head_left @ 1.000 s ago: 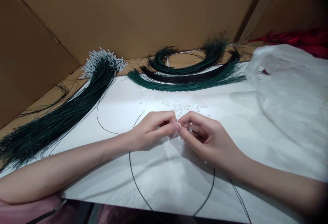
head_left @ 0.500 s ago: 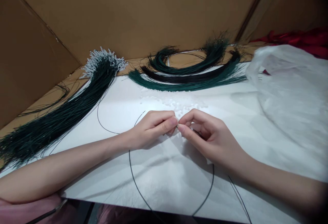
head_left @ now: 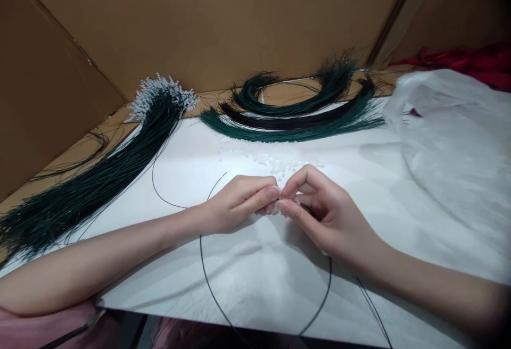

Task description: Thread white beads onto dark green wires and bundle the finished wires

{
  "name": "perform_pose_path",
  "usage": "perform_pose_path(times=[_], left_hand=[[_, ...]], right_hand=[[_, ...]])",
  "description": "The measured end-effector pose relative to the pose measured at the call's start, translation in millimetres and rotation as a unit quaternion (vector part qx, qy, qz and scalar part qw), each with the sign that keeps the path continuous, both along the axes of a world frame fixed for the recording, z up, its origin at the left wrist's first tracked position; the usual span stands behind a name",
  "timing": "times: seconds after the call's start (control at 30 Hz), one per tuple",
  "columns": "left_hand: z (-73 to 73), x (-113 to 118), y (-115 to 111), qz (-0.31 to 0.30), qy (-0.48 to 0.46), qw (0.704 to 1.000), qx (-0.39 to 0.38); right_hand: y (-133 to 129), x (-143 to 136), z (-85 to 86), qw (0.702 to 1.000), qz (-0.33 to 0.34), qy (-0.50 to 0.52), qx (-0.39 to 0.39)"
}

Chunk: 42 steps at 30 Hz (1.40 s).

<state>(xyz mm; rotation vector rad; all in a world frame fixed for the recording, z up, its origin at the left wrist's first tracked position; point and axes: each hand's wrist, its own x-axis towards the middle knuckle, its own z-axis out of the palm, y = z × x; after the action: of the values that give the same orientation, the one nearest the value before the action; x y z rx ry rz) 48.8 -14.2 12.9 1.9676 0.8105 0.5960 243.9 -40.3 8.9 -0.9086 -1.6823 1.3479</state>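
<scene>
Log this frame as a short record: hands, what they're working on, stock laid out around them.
left_hand: left hand, thumb and fingers pinched; grip contents too small to tell
right_hand: right hand, fingers curled around dark strand, tips close to the left's
below_hands: thin dark lines curving past the near edge
loose_stock: small white pieces, scattered beyond the hands
left_stock: dark green bundle with white-beaded far end
back_stock: curved green and black bundles
right_side: translucent plastic bag, red material behind
surface: white sheet
</scene>
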Motion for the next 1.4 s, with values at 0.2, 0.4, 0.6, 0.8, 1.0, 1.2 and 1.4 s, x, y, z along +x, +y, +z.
perform_pose_path(times=[0.2,0.4,0.6,0.8,1.0,1.2,1.4], left_hand=[[2.0,1,0,0.008,0.02,1.0,0.02],[1.8,0,-1,0.02,0.013,0.999,0.036],[0.7,-1,-2,0.026,0.004,0.999,0.046],[0.4,-3,-2,0.036,-0.004,0.998,0.045],[-0.5,-5,-2,0.057,-0.035,0.996,0.054],[-2.0,-10,-3,0.084,-0.052,0.992,0.08],[-3.9,-10,-2,0.099,-0.057,0.99,0.084]], right_hand=[[1,0,-1.1,1.0,0.0,-0.011,0.005],[0,1,-2.0,1.0,0.004,-0.013,-0.011],[1,2,-1.1,1.0,0.01,-0.016,-0.023],[1,2,-0.7,0.999,0.017,-0.005,-0.045],[2,4,1.7,0.998,0.01,-0.02,-0.065],[6,5,3.1,0.999,-0.011,-0.03,-0.044],[9,5,4.2,0.999,-0.018,-0.032,-0.033]])
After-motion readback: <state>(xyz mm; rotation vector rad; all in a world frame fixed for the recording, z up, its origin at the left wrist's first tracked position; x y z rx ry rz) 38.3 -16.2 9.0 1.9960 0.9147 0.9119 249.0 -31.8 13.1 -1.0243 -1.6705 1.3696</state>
